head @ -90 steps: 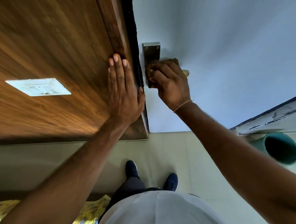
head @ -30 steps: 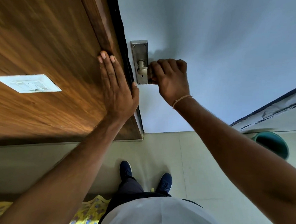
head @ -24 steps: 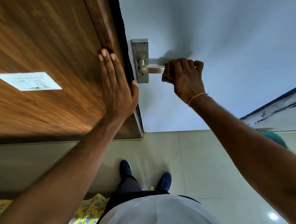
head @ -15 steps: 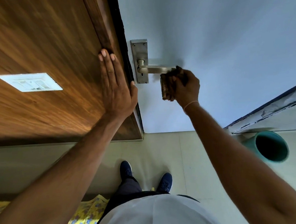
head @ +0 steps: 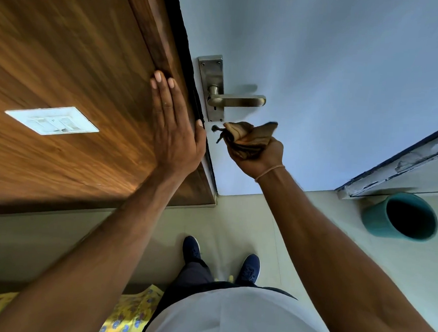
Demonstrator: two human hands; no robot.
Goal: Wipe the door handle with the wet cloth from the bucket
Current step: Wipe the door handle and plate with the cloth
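The metal lever door handle (head: 238,100) sticks out from its steel backplate (head: 211,73) on the pale blue door (head: 321,69). It is fully uncovered. Below the handle, my right hand (head: 258,155) is shut on a bunched brown cloth (head: 248,135), which is clear of the lever. My left hand (head: 172,129) lies flat with fingers together against the wooden door frame (head: 154,33), beside the door's edge. The teal bucket (head: 400,215) stands on the floor at the right.
A white switch plate (head: 52,120) is set in the wood-panelled wall at left. My two dark blue shoes (head: 192,249) stand on the pale tiled floor. A yellow patterned fabric (head: 132,312) lies at the bottom left. A painted ledge (head: 405,162) runs above the bucket.
My right hand slid the cloth along the lever to its tip, then came off it and dropped below the handle. The left hand stayed flat on the frame.
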